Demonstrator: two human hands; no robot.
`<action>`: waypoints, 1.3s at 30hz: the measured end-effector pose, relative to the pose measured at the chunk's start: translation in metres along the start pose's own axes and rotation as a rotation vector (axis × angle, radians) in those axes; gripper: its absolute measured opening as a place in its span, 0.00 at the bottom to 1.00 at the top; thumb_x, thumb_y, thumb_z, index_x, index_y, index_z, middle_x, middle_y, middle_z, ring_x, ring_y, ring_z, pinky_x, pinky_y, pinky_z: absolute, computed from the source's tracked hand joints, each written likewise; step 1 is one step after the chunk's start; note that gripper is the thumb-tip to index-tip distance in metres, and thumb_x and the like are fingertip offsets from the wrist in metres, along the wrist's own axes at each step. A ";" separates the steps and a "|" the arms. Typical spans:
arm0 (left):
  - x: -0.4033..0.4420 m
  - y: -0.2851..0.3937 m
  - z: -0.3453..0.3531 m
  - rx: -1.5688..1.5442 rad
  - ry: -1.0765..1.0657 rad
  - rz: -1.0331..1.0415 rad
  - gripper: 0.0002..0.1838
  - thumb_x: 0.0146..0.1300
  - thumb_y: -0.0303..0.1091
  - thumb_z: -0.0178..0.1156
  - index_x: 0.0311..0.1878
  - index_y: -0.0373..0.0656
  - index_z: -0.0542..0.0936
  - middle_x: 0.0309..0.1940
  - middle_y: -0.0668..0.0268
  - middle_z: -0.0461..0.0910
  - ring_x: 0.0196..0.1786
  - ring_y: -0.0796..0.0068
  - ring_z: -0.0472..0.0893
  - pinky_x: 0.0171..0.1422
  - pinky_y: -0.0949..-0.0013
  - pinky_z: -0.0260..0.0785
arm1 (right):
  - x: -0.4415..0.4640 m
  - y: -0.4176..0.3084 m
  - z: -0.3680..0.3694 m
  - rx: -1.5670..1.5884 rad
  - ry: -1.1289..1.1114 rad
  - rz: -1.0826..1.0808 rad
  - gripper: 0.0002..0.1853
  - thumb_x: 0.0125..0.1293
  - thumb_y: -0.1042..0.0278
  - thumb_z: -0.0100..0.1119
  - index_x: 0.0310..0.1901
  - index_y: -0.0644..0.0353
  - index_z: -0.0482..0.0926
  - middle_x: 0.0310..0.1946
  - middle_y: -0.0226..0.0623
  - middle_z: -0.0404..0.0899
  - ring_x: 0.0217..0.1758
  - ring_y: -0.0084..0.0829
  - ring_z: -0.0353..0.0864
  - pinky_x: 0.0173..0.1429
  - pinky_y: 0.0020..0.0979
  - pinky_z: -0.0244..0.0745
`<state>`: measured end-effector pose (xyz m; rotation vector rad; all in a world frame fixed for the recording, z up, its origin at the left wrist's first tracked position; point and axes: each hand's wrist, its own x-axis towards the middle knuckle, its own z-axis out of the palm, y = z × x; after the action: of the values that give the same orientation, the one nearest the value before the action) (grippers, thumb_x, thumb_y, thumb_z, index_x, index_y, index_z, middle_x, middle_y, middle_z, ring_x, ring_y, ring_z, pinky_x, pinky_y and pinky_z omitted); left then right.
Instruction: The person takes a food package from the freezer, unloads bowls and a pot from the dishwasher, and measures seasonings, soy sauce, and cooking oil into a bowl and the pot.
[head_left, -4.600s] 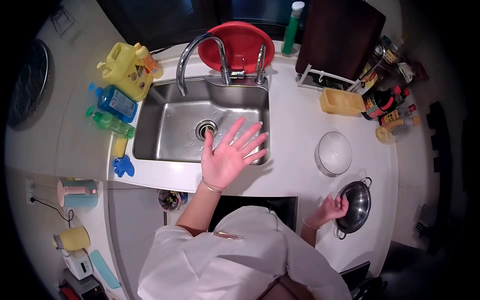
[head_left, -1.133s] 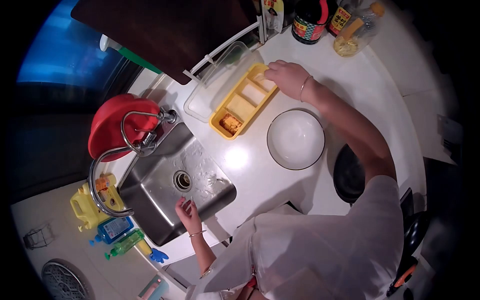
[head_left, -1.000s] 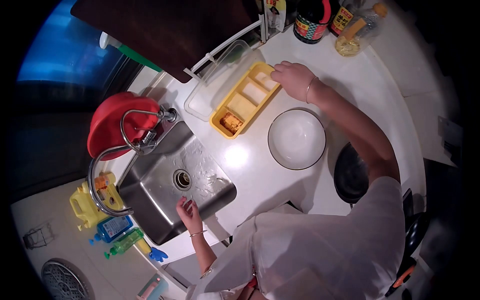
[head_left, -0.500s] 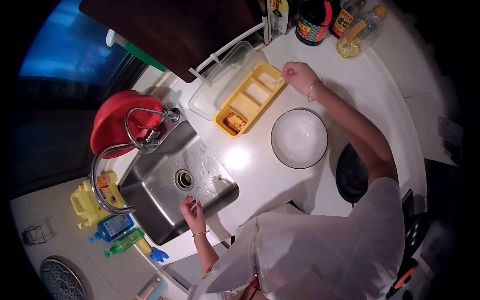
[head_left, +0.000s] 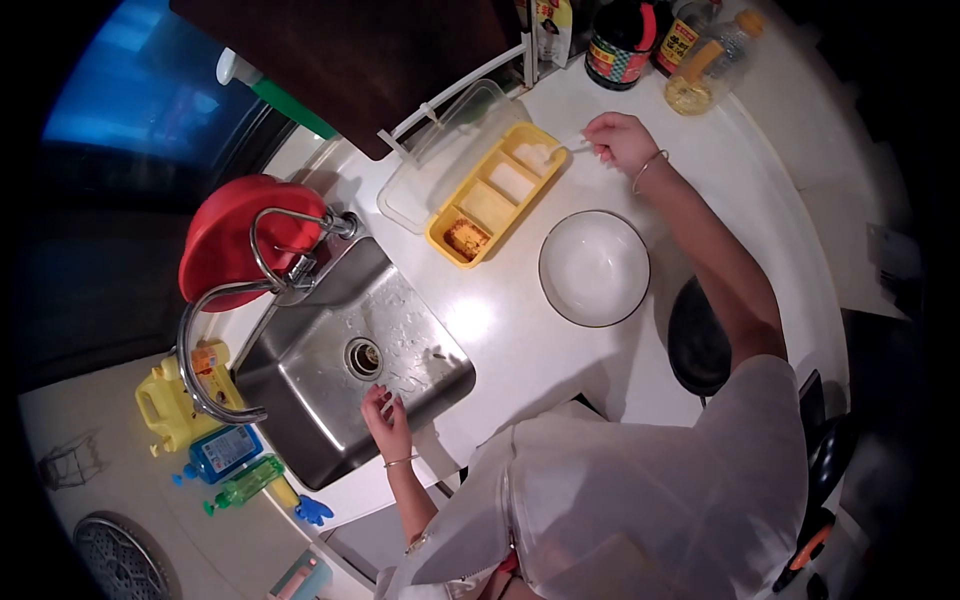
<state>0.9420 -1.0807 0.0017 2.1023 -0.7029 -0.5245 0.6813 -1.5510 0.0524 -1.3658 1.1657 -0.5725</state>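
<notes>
My right hand (head_left: 622,142) is closed in a pinch on a small pale spoon (head_left: 578,150), its far end at the rim of the yellow seasoning box (head_left: 470,215). White seasoning fills several of the box's compartments, and reddish flakes lie in the nearest one. The clear lid (head_left: 405,195) stands raised along the box's far side. Below my right forearm sits a white bowl (head_left: 595,268) with a dark rim, with nothing in it. My left hand (head_left: 386,420) hovers over the near edge of the steel sink (head_left: 400,310), fingers loosely bent and apart, holding nothing.
A red basin (head_left: 235,235) leans behind the faucet (head_left: 190,350). Soap bottles (head_left: 225,452) line the sink's left side. A dark pan (head_left: 697,345) lies under my right arm. Sauce bottles (head_left: 618,62) and an oil bottle (head_left: 700,85) stand at the back right.
My right hand has drawn back to the right from the box's end compartment, with the spoon now showing more. My left hand has barely moved.
</notes>
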 end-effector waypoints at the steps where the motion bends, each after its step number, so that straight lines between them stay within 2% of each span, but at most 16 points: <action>1: 0.001 -0.002 0.000 0.002 0.005 0.009 0.15 0.55 0.23 0.55 0.47 0.40 0.68 0.52 0.61 0.64 0.46 0.70 0.73 0.46 0.71 0.70 | -0.008 -0.004 -0.006 -0.002 0.007 0.007 0.06 0.54 0.68 0.58 0.29 0.62 0.77 0.19 0.28 0.74 0.19 0.18 0.71 0.21 0.19 0.66; 4: 0.001 -0.005 -0.001 -0.004 -0.008 0.006 0.16 0.55 0.22 0.55 0.48 0.41 0.67 0.52 0.61 0.64 0.46 0.70 0.73 0.46 0.71 0.70 | -0.039 -0.003 -0.026 0.189 -0.022 0.007 0.05 0.54 0.72 0.55 0.31 0.62 0.76 0.18 0.26 0.71 0.18 0.14 0.67 0.19 0.16 0.59; 11: -0.001 -0.011 0.001 -0.017 -0.049 0.014 0.17 0.56 0.23 0.55 0.50 0.41 0.66 0.52 0.61 0.65 0.45 0.72 0.73 0.45 0.72 0.69 | -0.154 0.000 -0.027 0.150 0.050 -0.019 0.02 0.54 0.75 0.54 0.30 0.62 0.74 0.21 0.28 0.71 0.22 0.18 0.66 0.27 0.19 0.63; 13: 0.001 -0.009 0.003 -0.008 -0.068 0.006 0.17 0.56 0.24 0.55 0.50 0.41 0.66 0.52 0.61 0.65 0.45 0.72 0.73 0.45 0.72 0.69 | -0.176 0.030 -0.006 -0.214 0.171 -0.250 0.03 0.57 0.78 0.50 0.33 0.61 0.72 0.25 0.24 0.70 0.24 0.16 0.66 0.26 0.20 0.62; 15: 0.004 -0.003 0.005 0.010 -0.079 0.024 0.17 0.56 0.24 0.54 0.50 0.41 0.66 0.52 0.61 0.65 0.45 0.72 0.73 0.45 0.72 0.69 | -0.198 0.031 0.011 -0.331 0.169 -0.313 0.02 0.56 0.79 0.51 0.32 0.61 0.72 0.25 0.29 0.71 0.26 0.22 0.70 0.28 0.25 0.66; 17: 0.006 0.000 0.005 -0.003 -0.082 0.040 0.17 0.56 0.24 0.54 0.50 0.41 0.66 0.52 0.61 0.65 0.45 0.72 0.73 0.45 0.72 0.69 | -0.207 0.034 0.021 -0.791 0.211 -0.681 0.03 0.55 0.79 0.52 0.31 0.61 0.71 0.26 0.37 0.71 0.27 0.33 0.72 0.30 0.29 0.68; 18: 0.007 0.000 0.005 -0.016 -0.080 0.055 0.17 0.56 0.24 0.54 0.50 0.41 0.66 0.52 0.61 0.65 0.45 0.72 0.72 0.45 0.72 0.69 | -0.207 0.036 0.023 -0.775 0.230 -0.670 0.04 0.53 0.79 0.53 0.31 0.61 0.72 0.25 0.42 0.70 0.28 0.42 0.71 0.31 0.33 0.69; 22: 0.011 -0.004 0.000 -0.004 -0.079 0.089 0.17 0.56 0.23 0.54 0.49 0.41 0.67 0.52 0.61 0.65 0.45 0.72 0.72 0.45 0.72 0.69 | -0.204 0.037 0.017 -0.880 0.310 -0.766 0.01 0.55 0.77 0.52 0.31 0.62 0.71 0.25 0.38 0.71 0.27 0.34 0.72 0.30 0.31 0.68; 24: 0.009 -0.004 -0.001 -0.041 -0.055 0.070 0.16 0.56 0.23 0.54 0.48 0.41 0.68 0.52 0.61 0.65 0.45 0.72 0.72 0.44 0.72 0.69 | -0.200 0.038 0.016 -0.326 0.321 -0.315 0.02 0.56 0.74 0.53 0.29 0.61 0.72 0.22 0.32 0.70 0.25 0.25 0.70 0.27 0.26 0.65; 25: 0.008 -0.005 -0.001 -0.044 -0.050 0.070 0.16 0.56 0.23 0.54 0.48 0.41 0.68 0.52 0.61 0.65 0.45 0.72 0.72 0.44 0.72 0.69 | -0.194 0.037 0.010 -0.328 0.319 -0.320 0.02 0.56 0.74 0.53 0.29 0.61 0.72 0.22 0.32 0.70 0.25 0.25 0.70 0.27 0.26 0.65; 27: 0.004 -0.007 -0.002 -0.065 -0.033 0.032 0.14 0.56 0.23 0.54 0.47 0.41 0.68 0.52 0.61 0.65 0.45 0.72 0.72 0.45 0.71 0.69 | -0.172 0.031 -0.008 0.213 0.247 0.043 0.02 0.56 0.74 0.54 0.29 0.61 0.73 0.19 0.27 0.70 0.22 0.17 0.66 0.25 0.20 0.61; 29: 0.000 -0.015 -0.002 -0.057 -0.033 0.032 0.14 0.56 0.23 0.54 0.46 0.41 0.68 0.52 0.61 0.64 0.46 0.72 0.72 0.45 0.71 0.69 | -0.150 0.013 -0.015 0.192 0.268 0.133 0.00 0.55 0.75 0.54 0.29 0.60 0.73 0.17 0.26 0.69 0.20 0.16 0.64 0.25 0.18 0.60; 33: -0.005 -0.009 0.002 -0.047 -0.052 -0.004 0.14 0.55 0.22 0.54 0.46 0.41 0.68 0.53 0.61 0.64 0.47 0.71 0.72 0.46 0.71 0.70 | -0.087 0.016 0.008 0.065 0.264 -0.527 0.05 0.60 0.70 0.52 0.32 0.61 0.73 0.22 0.27 0.71 0.23 0.16 0.67 0.27 0.17 0.61; 36: -0.006 -0.002 0.002 -0.053 -0.048 0.000 0.15 0.55 0.22 0.54 0.46 0.41 0.68 0.53 0.61 0.63 0.47 0.71 0.72 0.46 0.72 0.70 | -0.060 0.001 0.040 -0.379 0.246 -0.658 0.05 0.60 0.70 0.49 0.31 0.62 0.72 0.26 0.32 0.71 0.29 0.24 0.71 0.33 0.24 0.67; 37: -0.006 -0.001 0.000 -0.048 -0.039 0.003 0.15 0.55 0.22 0.54 0.46 0.41 0.68 0.53 0.61 0.63 0.47 0.71 0.72 0.46 0.72 0.70 | -0.052 0.001 0.044 -0.371 0.243 -0.663 0.05 0.60 0.70 0.49 0.31 0.62 0.72 0.26 0.32 0.71 0.29 0.24 0.71 0.33 0.24 0.67; 39: -0.008 -0.001 -0.005 -0.061 0.003 -0.017 0.14 0.55 0.21 0.54 0.46 0.40 0.68 0.54 0.62 0.62 0.47 0.72 0.72 0.46 0.71 0.70 | -0.037 0.004 0.052 -0.818 0.158 -0.799 0.04 0.57 0.73 0.46 0.31 0.62 0.72 0.33 0.41 0.73 0.40 0.40 0.72 0.45 0.34 0.69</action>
<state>0.9390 -1.0721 0.0051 2.0530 -0.6600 -0.5459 0.7120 -1.4951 0.0500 -2.5754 0.9748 -0.8060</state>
